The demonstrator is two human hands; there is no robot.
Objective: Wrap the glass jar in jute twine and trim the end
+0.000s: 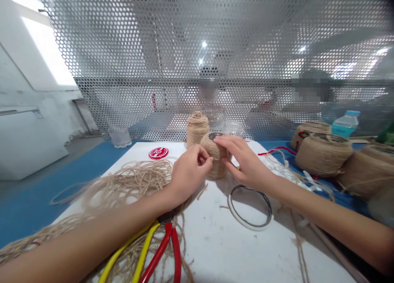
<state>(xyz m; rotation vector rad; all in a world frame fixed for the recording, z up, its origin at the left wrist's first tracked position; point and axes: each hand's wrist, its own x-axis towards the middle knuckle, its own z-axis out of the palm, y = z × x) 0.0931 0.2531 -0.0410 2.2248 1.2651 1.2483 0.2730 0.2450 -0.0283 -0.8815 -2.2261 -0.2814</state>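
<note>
A small jar wrapped in jute twine point(216, 159) lies tilted on the white board point(234, 250). My right hand point(246, 162) grips it from the right, fingers over its dark mouth. My left hand point(188, 172) pinches the twine against the jar's left side. A loose heap of jute twine point(129, 184) trails from under my left forearm. A second twine-wrapped jar point(197, 129) stands upright just behind.
Scissors with yellow and red handles point(156, 250) lie near the front edge. A ring of tape point(250, 209) lies under my right wrist. A red lid point(158, 153) sits at the back left. Large twine spools point(323, 153) and a water bottle point(346, 126) stand right. Perforated metal screen point(197, 61) behind.
</note>
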